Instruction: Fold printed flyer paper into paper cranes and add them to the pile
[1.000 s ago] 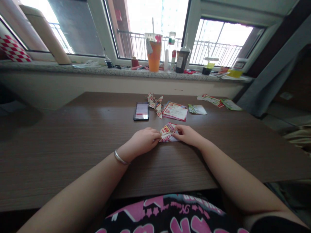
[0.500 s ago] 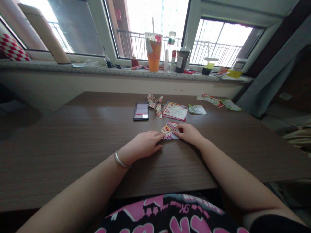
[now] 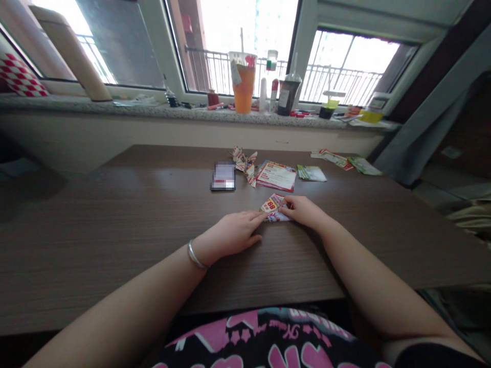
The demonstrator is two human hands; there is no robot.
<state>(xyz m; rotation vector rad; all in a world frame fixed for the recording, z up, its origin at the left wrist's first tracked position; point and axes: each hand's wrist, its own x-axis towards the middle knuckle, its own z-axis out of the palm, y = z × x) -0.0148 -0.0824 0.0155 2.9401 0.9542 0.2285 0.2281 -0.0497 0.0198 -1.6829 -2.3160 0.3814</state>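
Note:
A small folded piece of printed paper, coloured red, yellow and white with a large number on it, lies on the table between my hands. My left hand rests flat on the tabletop, its fingers stretched out and the tips pressing on the paper's left corner. On the other side, my right hand pinches the paper's right part between thumb and forefinger. Those fingers hide some of the right edge. Just beyond the paper lies a stack of printed sheets with red borders.
A phone and several folded paper pieces lie behind my left hand. Green-edged papers and more leaflets are at the back right. Cups, including a tall orange drink, stand along the windowsill.
Both hands have slid slightly to the right together with the folded paper, which has turned a little. The other things on the table stay where they were.

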